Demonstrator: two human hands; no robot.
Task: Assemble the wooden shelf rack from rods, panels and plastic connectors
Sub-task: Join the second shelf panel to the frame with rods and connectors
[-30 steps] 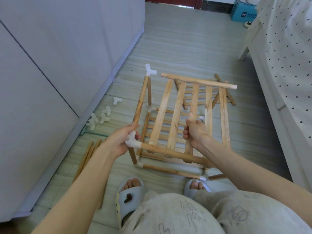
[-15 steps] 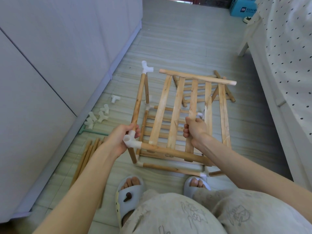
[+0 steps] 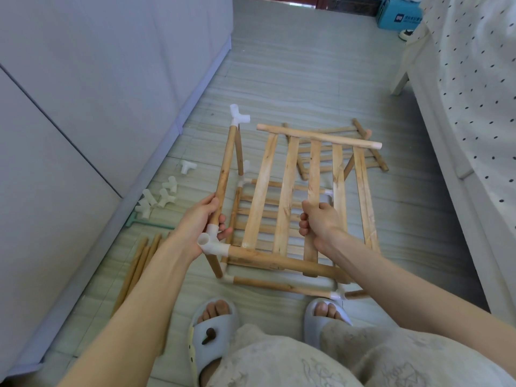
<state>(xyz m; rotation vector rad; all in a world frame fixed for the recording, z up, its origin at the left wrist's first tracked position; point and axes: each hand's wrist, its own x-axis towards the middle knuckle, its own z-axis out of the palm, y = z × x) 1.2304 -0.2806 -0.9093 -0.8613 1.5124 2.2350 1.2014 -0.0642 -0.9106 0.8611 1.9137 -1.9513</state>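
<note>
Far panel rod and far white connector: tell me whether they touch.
Apart. The head view shows bare floor between the rod's left end and the connector's side socket.

Five slats (image 3: 286, 191) are counted in the raised panel, two slippers (image 3: 213, 328) below, and two hands (image 3: 199, 222) are seen.

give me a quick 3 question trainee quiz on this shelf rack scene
1. True or false: the far end of the slatted panel is already seated in the far white connector.
2. Which hand grips a slat? A) left hand B) right hand
3. Fill in: the loose connectors lie on the floor beside the ____.

Key:
1. False; a gap separates them.
2. B
3. Cabinet
</note>
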